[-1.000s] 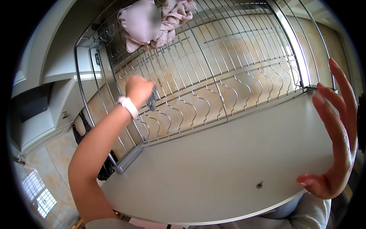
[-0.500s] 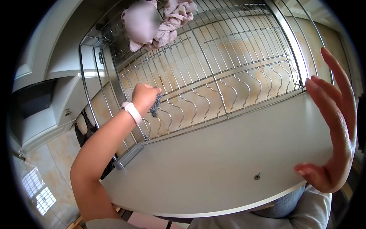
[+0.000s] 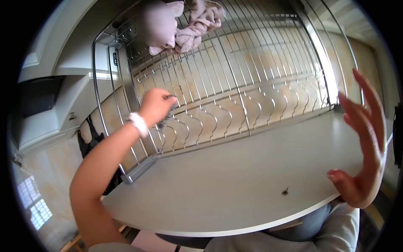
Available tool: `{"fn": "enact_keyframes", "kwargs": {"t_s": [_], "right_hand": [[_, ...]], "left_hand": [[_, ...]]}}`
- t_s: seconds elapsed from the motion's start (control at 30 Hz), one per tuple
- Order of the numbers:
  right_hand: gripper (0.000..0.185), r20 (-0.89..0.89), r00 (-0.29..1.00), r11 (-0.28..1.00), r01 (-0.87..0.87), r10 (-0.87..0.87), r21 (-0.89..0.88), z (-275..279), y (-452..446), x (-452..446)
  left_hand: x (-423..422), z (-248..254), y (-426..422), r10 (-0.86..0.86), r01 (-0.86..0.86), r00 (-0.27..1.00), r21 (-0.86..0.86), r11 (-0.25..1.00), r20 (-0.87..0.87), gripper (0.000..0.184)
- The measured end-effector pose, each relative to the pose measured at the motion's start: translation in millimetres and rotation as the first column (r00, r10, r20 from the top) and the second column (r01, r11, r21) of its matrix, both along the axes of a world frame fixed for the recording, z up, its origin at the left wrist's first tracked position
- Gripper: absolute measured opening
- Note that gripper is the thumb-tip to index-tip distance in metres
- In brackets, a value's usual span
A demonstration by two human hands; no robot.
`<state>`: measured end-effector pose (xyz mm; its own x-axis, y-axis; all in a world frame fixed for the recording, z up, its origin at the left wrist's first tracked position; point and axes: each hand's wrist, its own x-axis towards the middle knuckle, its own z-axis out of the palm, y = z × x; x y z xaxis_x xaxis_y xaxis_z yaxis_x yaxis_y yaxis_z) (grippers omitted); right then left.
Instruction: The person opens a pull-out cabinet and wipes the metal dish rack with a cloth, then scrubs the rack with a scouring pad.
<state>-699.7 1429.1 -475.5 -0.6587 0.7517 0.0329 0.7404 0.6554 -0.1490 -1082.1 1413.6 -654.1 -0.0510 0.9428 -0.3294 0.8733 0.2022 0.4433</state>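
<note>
My left hand (image 3: 156, 106), with a pale band at the wrist, is closed on a dark grey fuzzy thing (image 3: 166, 119). It may be a brush or a tufted cloth; most of it is hidden by the fingers. The hand is over the near left part of a wire drawer basket (image 3: 238, 88), close to its curved wire loops. At the right end of the grey drawer front (image 3: 235, 168), my right hand (image 3: 364, 143) is open with fingers apart. Whether it touches the panel I cannot tell. A crumpled pink cloth (image 3: 195, 31) lies at the basket's far left.
A small screw (image 3: 285, 192) sticks out of the drawer front near its lower edge. White cabinets (image 3: 86, 63) stand to the left, with dark items (image 3: 90, 136) hanging below. Metal side rails (image 3: 97, 88) border the basket. My lap is below the panel.
The view has shifted slightly. My left hand has moved a little to the left with the dark grey fuzzy thing still in it. My right hand stays open at the right.
</note>
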Motion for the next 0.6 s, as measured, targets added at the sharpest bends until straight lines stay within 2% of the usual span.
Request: {"fn": "enact_keyframes", "kwargs": {"t_s": [0.1,0.17,0.2,0.27,0.33,0.37,0.4,0.43,0.5,0.57,0.6], "right_hand": [[0.069,-0.067,0.995,0.994,0.068,-0.073,-0.082,-1,-4,-6],[0.066,-0.069,0.996,0.989,0.052,-0.063,-0.14,1,-6,-14],[0.064,-0.077,0.996,0.985,0.036,-0.049,-0.168,3,-6,-18],[0.062,-0.115,0.968,0.924,0.172,-0.223,-0.342,6,-8,-29],[0.062,0.064,0.997,0.891,-0.009,0.043,-0.454,15,1,-35],[0.061,0.162,0.972,0.847,-0.061,0.171,-0.528,18,8,-44],[0.061,0.282,0.918,0.806,-0.063,0.278,-0.589,30,11,-56],[0.061,0.299,0.909,0.808,-0.066,0.291,-0.586,30,15,-72],[0.06,0.342,0.719,0.766,-0.41,0.605,-0.494,16,28,-107],[0.06,0.206,0.715,0.666,-0.452,0.668,-0.593,-31,44,-148],[0.06,0.137,0.759,0.647,-0.43,0.636,-0.63,-58,47,-171]], "left_hand": [[-33,67,17,0.186,-0.179,0.958,-0.054,0.982,0.219,0.02],[-53,115,-6,0.277,-0.271,0.891,-0.066,0.96,0.359,0.02],[-55,131,-27,0.308,-0.328,0.869,-0.014,0.945,0.388,0.023],[-62,149,-71,0.35,-0.407,0.832,0.045,0.912,0.431,0.028],[-78,154,-110,0.438,-0.401,0.753,-0.185,0.897,0.492,0.039],[-89,153,-120,0.444,-0.353,0.719,-0.268,0.896,0.535,0.041],[-95,147,-127,0.396,-0.319,0.689,-0.237,0.918,0.607,0.041],[-100,140,-134,0.353,-0.283,0.653,-0.216,0.934,0.671,0.041],[-106,124,-138,0.351,-0.339,0.584,-0.173,0.925,0.732,0.04],[-102,100,-135,0.257,-0.383,0.51,-0.051,0.922,0.821,0.044],[-99,93,-133,0.179,-0.355,0.474,0.001,0.935,0.862,0.043]]}}
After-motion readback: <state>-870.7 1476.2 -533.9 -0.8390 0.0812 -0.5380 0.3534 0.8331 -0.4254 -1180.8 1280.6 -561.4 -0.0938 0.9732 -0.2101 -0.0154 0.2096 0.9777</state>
